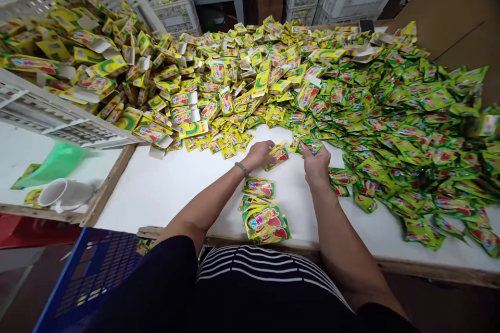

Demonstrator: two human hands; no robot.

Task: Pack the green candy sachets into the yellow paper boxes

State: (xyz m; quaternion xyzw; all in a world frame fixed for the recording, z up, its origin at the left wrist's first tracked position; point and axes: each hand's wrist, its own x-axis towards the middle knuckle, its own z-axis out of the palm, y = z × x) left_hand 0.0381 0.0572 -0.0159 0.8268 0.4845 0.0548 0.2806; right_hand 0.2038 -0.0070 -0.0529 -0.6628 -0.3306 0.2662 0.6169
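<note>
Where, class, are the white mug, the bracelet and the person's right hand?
White mug (73, 194): head view, on its outer wall.
Bracelet (242, 168): head view, on its band.
Right hand (316, 166): head view, on its back.

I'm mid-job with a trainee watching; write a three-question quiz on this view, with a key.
1. Which hand wears the greyish round bracelet?
2. True or false: the white round mug and the blue slatted plastic crate are both at picture left.
3. Fill in: yellow printed cardboard boxes are heaped at picture left; ____ are heaped at picture right.

Key: 1. The left hand. 2. True. 3. Glossy green sachets.
</note>
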